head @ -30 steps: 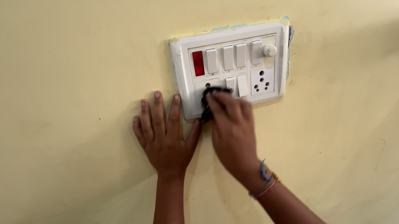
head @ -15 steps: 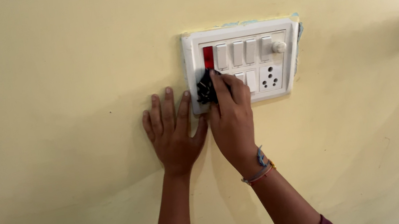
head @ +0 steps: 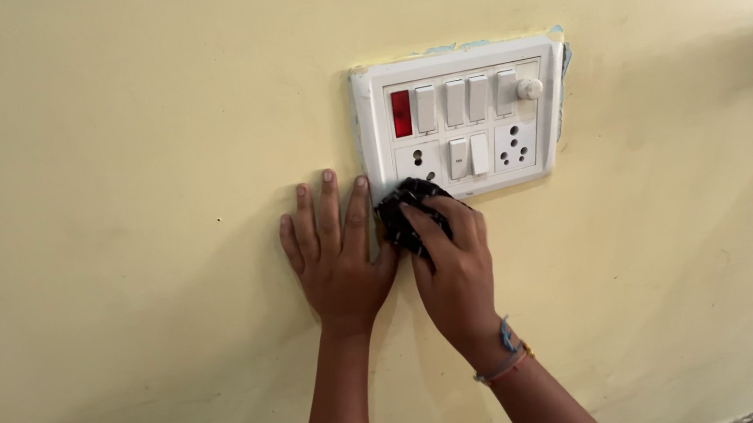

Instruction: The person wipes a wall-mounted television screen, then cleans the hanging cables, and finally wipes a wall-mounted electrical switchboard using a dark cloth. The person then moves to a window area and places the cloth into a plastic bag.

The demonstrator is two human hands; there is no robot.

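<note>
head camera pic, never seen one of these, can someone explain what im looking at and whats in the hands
The picture comes from a camera worn on a person's head, so you see what they see: their own two bare arms reaching up to a pale yellow wall. There is no machine here.

On the wall sits a white switch panel with a red indicator, a row of white switches, a round knob and two sockets.

The left hand lies flat on the wall, fingers spread, just left of the panel. The right hand presses a small dark cloth against the panel's lower left corner. That wrist wears thread bracelets.
</note>
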